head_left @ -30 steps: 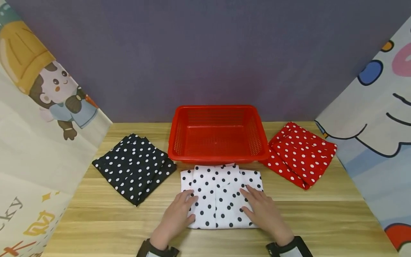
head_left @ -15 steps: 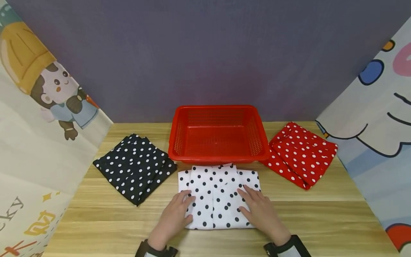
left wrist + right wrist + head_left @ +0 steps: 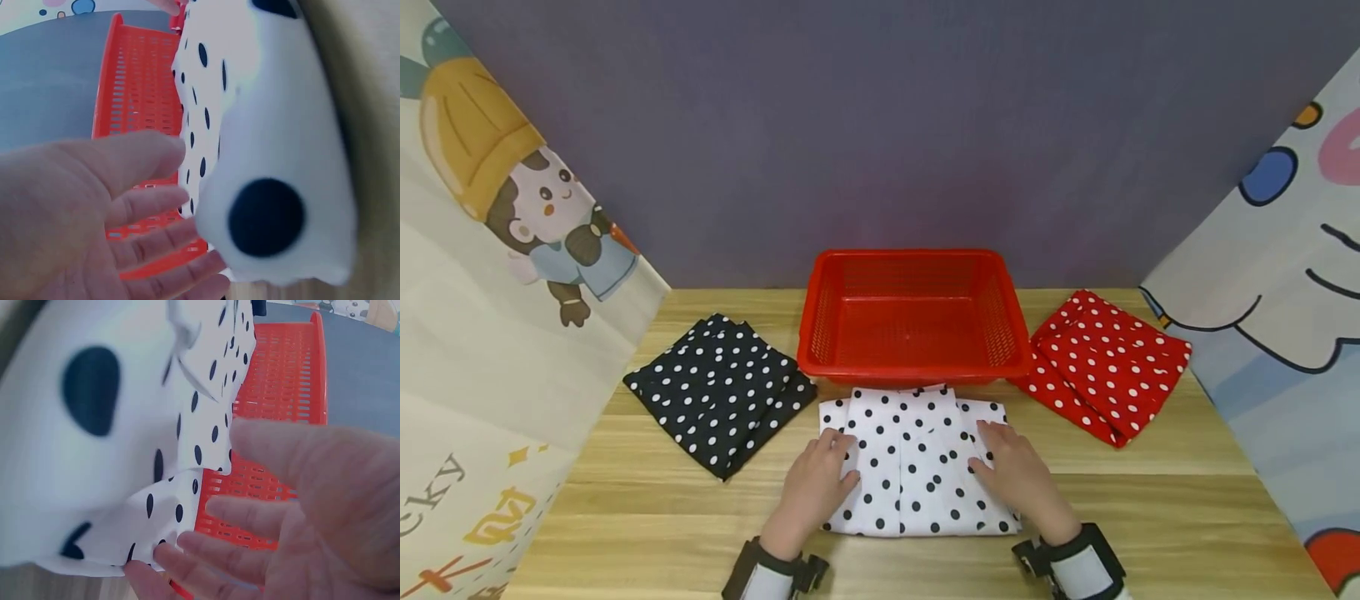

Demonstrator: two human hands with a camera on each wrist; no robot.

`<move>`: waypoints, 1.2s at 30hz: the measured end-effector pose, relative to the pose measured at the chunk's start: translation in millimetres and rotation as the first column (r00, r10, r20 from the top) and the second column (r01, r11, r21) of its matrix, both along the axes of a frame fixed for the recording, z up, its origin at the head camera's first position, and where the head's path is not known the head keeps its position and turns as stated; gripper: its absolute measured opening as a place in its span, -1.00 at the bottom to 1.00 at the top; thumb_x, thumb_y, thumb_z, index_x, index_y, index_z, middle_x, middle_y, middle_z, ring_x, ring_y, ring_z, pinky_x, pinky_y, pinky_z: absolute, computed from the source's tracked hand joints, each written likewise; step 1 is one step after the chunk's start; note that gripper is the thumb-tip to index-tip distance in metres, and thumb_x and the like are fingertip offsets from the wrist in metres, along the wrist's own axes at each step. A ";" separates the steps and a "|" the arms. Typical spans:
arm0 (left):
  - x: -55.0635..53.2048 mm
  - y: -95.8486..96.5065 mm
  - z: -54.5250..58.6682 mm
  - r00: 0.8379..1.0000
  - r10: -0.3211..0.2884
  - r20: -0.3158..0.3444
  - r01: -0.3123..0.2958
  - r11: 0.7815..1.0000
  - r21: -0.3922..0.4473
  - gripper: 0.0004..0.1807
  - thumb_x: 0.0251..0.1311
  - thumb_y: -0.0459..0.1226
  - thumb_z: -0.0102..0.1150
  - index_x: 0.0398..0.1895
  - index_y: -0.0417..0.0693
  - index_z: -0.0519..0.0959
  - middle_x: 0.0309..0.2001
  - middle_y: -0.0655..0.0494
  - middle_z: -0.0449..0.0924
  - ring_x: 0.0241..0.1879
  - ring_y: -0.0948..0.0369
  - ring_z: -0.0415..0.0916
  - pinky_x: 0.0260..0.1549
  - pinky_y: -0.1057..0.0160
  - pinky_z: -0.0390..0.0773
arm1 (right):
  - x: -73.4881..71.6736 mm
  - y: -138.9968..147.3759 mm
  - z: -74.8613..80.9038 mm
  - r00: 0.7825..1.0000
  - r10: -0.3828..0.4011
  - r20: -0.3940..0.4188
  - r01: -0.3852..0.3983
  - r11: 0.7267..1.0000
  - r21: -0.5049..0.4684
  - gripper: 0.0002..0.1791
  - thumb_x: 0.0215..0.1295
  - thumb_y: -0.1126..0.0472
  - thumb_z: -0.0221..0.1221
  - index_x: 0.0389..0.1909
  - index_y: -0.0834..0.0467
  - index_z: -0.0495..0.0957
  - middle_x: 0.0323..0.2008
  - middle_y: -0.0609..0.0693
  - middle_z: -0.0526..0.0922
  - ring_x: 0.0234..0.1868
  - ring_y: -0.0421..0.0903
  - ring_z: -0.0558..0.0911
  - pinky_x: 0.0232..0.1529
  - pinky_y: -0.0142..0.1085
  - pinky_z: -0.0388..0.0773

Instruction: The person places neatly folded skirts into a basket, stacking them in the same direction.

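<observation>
A folded white cloth with black dots (image 3: 917, 475) lies on the table in front of the red basket. My left hand (image 3: 815, 481) touches its left edge, fingers extended and thumb toward the middle. At the right edge, my right hand (image 3: 1017, 469) rests with fingers spread on the cloth. In the left wrist view, the fingers (image 3: 165, 244) reach along the side of the cloth (image 3: 275, 125). The right wrist view has the fingers (image 3: 231, 562) stretched alongside the dotted cloth (image 3: 144, 444). Neither hand pinches the fabric.
The red plastic basket (image 3: 913, 372) stands just behind the white cloth. A folded black cloth with white dots (image 3: 718, 392) lies to the left. On the right is a folded red cloth with white dots (image 3: 1108, 367), close against the basket. A dark grey wall (image 3: 910, 133) rises behind.
Both hands have shifted slightly forward and right, uncovering the cloth's lower right corner. The head view has tilted a little. Basket and other cloths stay in place on the table.
</observation>
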State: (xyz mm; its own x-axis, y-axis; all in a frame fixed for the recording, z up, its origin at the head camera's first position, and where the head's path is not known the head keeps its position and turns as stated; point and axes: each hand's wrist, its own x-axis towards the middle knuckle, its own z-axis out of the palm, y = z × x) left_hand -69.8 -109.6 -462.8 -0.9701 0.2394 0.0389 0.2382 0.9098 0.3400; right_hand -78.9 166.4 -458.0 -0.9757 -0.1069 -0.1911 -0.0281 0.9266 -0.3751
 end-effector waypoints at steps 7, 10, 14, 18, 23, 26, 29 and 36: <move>-11.8 6.3 3.4 0.990 0.144 0.003 -0.144 0.989 0.016 -0.51 -0.11 -0.19 0.37 -0.06 -0.20 0.54 -0.14 -0.13 0.49 -0.33 0.06 0.48 -0.48 0.17 0.55 | -6.6 0.9 1.9 0.996 -0.083 0.016 0.083 0.996 0.016 -0.30 0.11 0.09 0.24 0.21 0.37 0.28 0.10 0.37 0.38 -0.03 0.26 0.45 -0.02 0.13 0.44; -17.2 7.4 5.1 0.981 0.193 -0.006 -0.193 0.981 0.006 -0.51 -0.13 -0.20 0.39 -0.10 -0.25 0.54 -0.18 -0.16 0.50 -0.38 0.06 0.47 -0.51 0.18 0.53 | -10.1 0.9 2.8 0.993 -0.107 0.042 0.107 0.994 0.012 -0.27 0.13 0.09 0.21 0.23 0.41 0.24 0.13 0.40 0.32 0.00 0.30 0.42 -0.01 0.15 0.42; -23.4 8.1 7.7 0.961 0.276 0.024 -0.276 0.961 -0.005 -0.50 -0.13 -0.19 0.39 -0.14 -0.33 0.53 -0.23 -0.19 0.49 -0.42 0.04 0.47 -0.58 0.18 0.49 | -13.0 0.5 4.5 0.988 -0.136 0.078 0.135 0.991 0.010 -0.22 0.13 0.08 0.19 0.25 0.44 0.17 0.17 0.42 0.25 0.02 0.35 0.37 -0.03 0.18 0.42; -26.3 9.6 11.0 0.942 0.324 0.089 -0.323 0.946 -0.022 -0.47 -0.13 -0.16 0.40 -0.16 -0.40 0.52 -0.24 -0.23 0.47 -0.43 0.02 0.47 -0.58 0.15 0.49 | -14.2 0.6 3.3 0.985 -0.145 0.091 0.143 0.989 0.027 -0.20 0.12 0.07 0.20 0.24 0.49 0.16 0.14 0.42 0.24 -0.04 0.31 0.38 -0.07 0.14 0.46; -27.3 11.6 13.1 0.930 0.325 0.170 -0.321 0.946 -0.050 -0.42 -0.17 -0.16 0.40 -0.14 -0.43 0.51 -0.22 -0.26 0.43 -0.43 -0.01 0.46 -0.59 0.11 0.49 | -14.0 -0.6 -1.6 0.982 -0.160 0.097 0.155 0.986 0.053 -0.19 0.10 0.09 0.22 0.22 0.52 0.15 0.09 0.43 0.22 -0.10 0.28 0.37 -0.12 0.08 0.50; -27.7 12.1 12.9 0.925 0.322 0.203 -0.316 0.947 -0.065 -0.41 -0.19 -0.17 0.40 -0.13 -0.45 0.50 -0.22 -0.28 0.40 -0.46 0.01 0.42 -0.62 0.14 0.47 | -13.3 -2.6 -4.6 0.982 -0.165 0.086 0.159 0.984 0.075 -0.16 0.08 0.09 0.24 0.22 0.53 0.13 0.06 0.44 0.22 -0.14 0.28 0.37 -0.16 0.06 0.52; -27.9 12.7 12.1 0.918 0.326 0.227 -0.318 0.945 -0.071 -0.41 -0.21 -0.20 0.40 -0.14 -0.46 0.49 -0.20 -0.31 0.37 -0.50 0.03 0.38 -0.66 0.17 0.43 | -12.2 -5.2 -7.1 0.982 -0.177 0.069 0.170 0.981 0.092 -0.15 0.07 0.10 0.25 0.23 0.53 0.12 0.05 0.45 0.22 -0.16 0.28 0.38 -0.19 0.04 0.54; -28.3 17.2 9.2 0.906 0.342 0.250 -0.334 0.940 -0.077 -0.31 -0.26 -0.23 0.43 -0.04 -0.49 0.43 -0.21 -0.31 0.33 -0.56 0.06 0.34 -0.67 0.21 0.40 | -9.9 -9.7 -13.0 0.980 -0.198 0.022 0.195 0.976 0.092 -0.19 0.07 0.12 0.27 0.21 0.50 0.15 -0.01 0.43 0.25 -0.24 0.22 0.41 -0.21 -0.01 0.58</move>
State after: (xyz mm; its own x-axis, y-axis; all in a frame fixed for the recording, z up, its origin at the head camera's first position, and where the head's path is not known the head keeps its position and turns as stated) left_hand -98.0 -92.3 -453.6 -0.9689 -0.1075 -0.2229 -0.1765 0.9315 0.3179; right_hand -88.8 156.7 -471.0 -0.9695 0.1050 -0.2216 0.1681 0.9425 -0.2888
